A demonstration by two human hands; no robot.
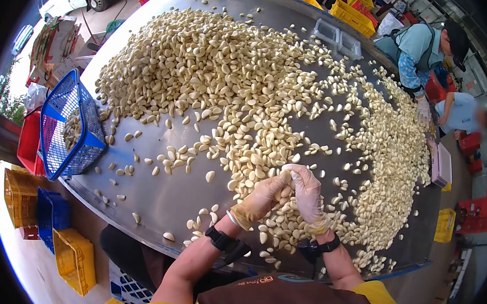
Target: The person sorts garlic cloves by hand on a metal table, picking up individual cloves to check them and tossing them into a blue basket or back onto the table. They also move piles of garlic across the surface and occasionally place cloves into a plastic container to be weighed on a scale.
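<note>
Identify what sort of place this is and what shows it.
Probably a garlic-sorting or packing workplace: a metal worktable heaped with peeled garlic cloves, a co-worker in a dark cap at its far side, and yellow plastic crates around it.

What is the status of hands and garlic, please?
Left hand and right hand gloved, close together among garlic cloves. Cloves heaped, scattered across table. No obstruction seen.
</note>
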